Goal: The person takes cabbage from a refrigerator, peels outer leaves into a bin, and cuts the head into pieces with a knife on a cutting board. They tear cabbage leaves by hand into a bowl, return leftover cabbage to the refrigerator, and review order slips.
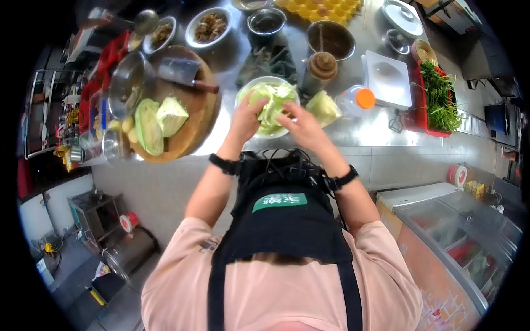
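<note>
A white bowl (pixel 292 87) at the table's front edge is filled with torn pale green cabbage leaves (pixel 271 107). On the bowl's left side, my left hand (pixel 247 117) has its fingers closed on some of the leaves. My right hand (pixel 302 127) comes in from the right and pinches leaves between thumb and fingers; its fingertips are partly hidden among them. Just right of the bowl lies a cabbage wedge (pixel 323 108). Two more cabbage pieces, a long half (pixel 148 128) and a smaller chunk (pixel 171 116), rest on the round wooden chopping board (pixel 193 129).
A cleaver (pixel 181 70) lies on the board beside a steel basin (pixel 130 83). Right of the wedge are an orange-capped bottle (pixel 358 100), a white scale (pixel 388 80) and a red basket (pixel 422 105) of greens. Behind stand a lidded jar (pixel 321 70) and a steel pot (pixel 343 44).
</note>
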Motion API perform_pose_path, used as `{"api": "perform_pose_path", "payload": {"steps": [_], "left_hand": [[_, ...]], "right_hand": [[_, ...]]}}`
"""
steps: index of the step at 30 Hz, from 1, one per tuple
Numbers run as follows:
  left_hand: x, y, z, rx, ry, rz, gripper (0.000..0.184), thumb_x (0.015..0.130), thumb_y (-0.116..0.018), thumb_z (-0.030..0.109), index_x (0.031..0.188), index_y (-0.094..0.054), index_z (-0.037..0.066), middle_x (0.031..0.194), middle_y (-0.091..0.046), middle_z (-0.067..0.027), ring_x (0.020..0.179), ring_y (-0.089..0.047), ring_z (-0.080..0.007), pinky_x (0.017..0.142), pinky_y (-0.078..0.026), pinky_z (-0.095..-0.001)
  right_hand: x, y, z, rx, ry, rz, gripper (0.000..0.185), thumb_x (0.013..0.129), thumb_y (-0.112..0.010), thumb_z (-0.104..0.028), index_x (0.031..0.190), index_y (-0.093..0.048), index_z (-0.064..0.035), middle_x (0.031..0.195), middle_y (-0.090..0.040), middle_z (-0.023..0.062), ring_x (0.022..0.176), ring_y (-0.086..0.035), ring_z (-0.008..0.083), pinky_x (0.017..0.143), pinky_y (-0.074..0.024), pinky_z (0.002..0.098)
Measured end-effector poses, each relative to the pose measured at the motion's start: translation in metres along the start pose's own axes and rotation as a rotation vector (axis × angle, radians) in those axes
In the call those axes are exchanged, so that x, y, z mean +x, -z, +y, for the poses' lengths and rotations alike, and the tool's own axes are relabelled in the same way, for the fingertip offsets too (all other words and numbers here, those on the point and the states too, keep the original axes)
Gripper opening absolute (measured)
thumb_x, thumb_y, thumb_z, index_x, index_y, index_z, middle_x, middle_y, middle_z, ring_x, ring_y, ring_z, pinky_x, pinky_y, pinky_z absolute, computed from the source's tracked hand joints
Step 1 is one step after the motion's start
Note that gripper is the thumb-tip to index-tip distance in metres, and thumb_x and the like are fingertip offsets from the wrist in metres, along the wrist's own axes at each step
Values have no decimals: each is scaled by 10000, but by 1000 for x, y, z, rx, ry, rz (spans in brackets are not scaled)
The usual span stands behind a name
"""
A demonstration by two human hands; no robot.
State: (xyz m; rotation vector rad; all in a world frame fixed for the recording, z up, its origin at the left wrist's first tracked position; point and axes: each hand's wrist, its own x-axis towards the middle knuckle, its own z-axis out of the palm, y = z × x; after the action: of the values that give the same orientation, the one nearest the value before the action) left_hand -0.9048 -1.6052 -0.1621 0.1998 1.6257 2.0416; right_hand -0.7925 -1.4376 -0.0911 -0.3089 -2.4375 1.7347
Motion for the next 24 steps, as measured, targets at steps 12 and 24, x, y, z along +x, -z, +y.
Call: {"api": "perform_pose_path", "payload": {"steps": [12, 24], "left_hand": [[24, 25, 58, 628, -165, 198, 347, 853, -721, 141, 1157, -595, 32, 1087, -662, -123, 934, -639, -203, 806, -510, -341], [3, 9, 7, 1343, -322, -121, 795, 835, -672, 535, 1501, -349, 246, 1610, -161, -105, 1483, -100, -351, 1174, -125, -563]], "right_hand": [[43, -22, 18, -182, -35, -40, 200, 874, -643, -199, 930, -592, -14, 832, -623, 242, 810, -609, 415, 687, -482, 485], [-27, -25, 77, -232, -469, -52, 374, 882, -637, -127, 1193, -489, 20, 1091, -602, 205, 882, -643, 329, 777, -540, 411]]}}
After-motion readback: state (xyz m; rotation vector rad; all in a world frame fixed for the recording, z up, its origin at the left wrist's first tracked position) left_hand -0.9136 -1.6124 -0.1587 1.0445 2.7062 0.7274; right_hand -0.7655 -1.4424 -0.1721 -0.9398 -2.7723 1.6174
